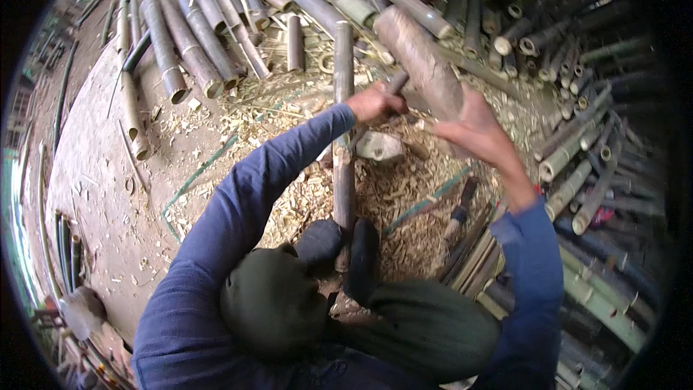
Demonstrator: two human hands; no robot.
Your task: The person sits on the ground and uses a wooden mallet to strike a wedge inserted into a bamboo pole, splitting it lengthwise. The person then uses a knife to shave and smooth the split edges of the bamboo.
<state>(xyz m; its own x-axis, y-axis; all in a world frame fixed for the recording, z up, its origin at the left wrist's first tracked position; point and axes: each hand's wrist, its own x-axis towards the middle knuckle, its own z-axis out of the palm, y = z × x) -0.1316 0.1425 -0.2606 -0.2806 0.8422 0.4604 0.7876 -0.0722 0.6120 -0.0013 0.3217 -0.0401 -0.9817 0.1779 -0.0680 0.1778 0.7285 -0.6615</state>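
The left grip [379, 103] is closed around the handle of a tool [396, 82], whose butt shows above the fist. The left arm [263, 155] reaches forward and inward from the lower left, elbow out, the wrist just beside a pole [344, 191]. The tool slants down toward the pole; I cannot tell whether its lower end touches. The right grip [480, 133] is wrapped around the near end of a thick wooden club [419, 58], fingers partly hidden. The club points up and left, near the tool's butt. The right arm [530, 260] rises along the right side, bends inward, and is bare past the cuff.

The pole runs forward from between the feet [320, 245], beside a pale block [379, 146]. Chips [303, 206] cover the floor [108, 195]. Bamboo [567, 180] lies stacked at right. Any writing is too small to read.
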